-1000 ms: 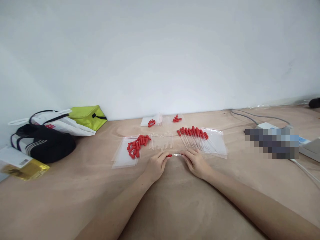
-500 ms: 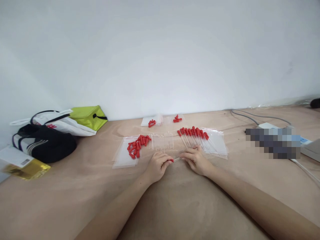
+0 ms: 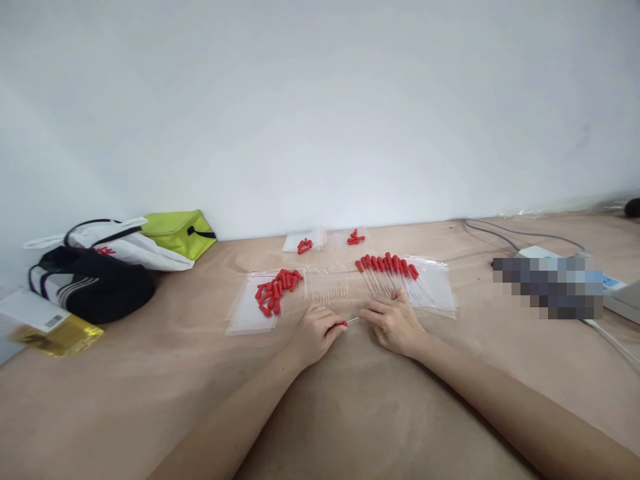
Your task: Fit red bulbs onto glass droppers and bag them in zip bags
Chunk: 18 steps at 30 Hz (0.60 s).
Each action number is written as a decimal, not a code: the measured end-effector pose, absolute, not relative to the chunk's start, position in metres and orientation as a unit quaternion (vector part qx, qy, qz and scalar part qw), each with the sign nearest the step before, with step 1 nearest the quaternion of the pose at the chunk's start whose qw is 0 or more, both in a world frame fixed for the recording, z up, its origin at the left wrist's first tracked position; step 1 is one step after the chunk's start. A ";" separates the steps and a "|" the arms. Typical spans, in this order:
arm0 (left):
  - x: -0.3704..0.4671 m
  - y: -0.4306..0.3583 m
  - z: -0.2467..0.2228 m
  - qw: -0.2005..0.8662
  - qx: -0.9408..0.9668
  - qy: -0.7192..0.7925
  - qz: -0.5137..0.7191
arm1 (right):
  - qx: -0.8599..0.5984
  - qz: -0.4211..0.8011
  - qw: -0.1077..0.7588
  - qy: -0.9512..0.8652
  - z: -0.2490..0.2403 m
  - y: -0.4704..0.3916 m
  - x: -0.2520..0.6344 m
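Table (image 3: 150, 400): bare tan surface against a white wall (image 3: 320, 100), carrying all the items below.

Bags (image 3: 95, 273): a black one, a white one and a lime-green one, heaped at the far left against the wall. A gold-tinted packet (image 3: 60, 335) with a white label lies just in front of them.

Power strip and cables (image 3: 525, 252): far right, partly blurred out.

Clear zip bags (image 3: 245, 310): a flat stack left of centre, with loose red rubber bulbs (image 3: 277, 288) piled on its far end. A second stack (image 3: 435, 287) right of centre carries a row of assembled droppers (image 3: 387, 267) (red bulbs pointing away from the person).

Bare glass tubes (image 3: 324, 283): a small row between the two stacks. Two smaller lots of red pieces (image 3: 330, 239) lie further back, near the wall.

Left hand (image 3: 316, 331): fingers closed, pinching the red bulb end of a single dropper (image 3: 349, 322).

Right hand (image 3: 395, 322): fingertips closed on the glass end of the same dropper, just beside the left hand. The dropper lies between the two hands, low over the table, in front of the glass tubes.
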<state>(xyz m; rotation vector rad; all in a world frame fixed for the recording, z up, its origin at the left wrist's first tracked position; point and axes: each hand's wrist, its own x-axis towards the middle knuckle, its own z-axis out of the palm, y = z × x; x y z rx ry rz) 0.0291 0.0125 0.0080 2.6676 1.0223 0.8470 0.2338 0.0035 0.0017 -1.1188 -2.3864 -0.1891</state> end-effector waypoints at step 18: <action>0.029 0.010 0.005 0.067 0.911 0.301 0.274 | -0.412 0.049 0.284 -0.864 -0.001 -0.006 0.217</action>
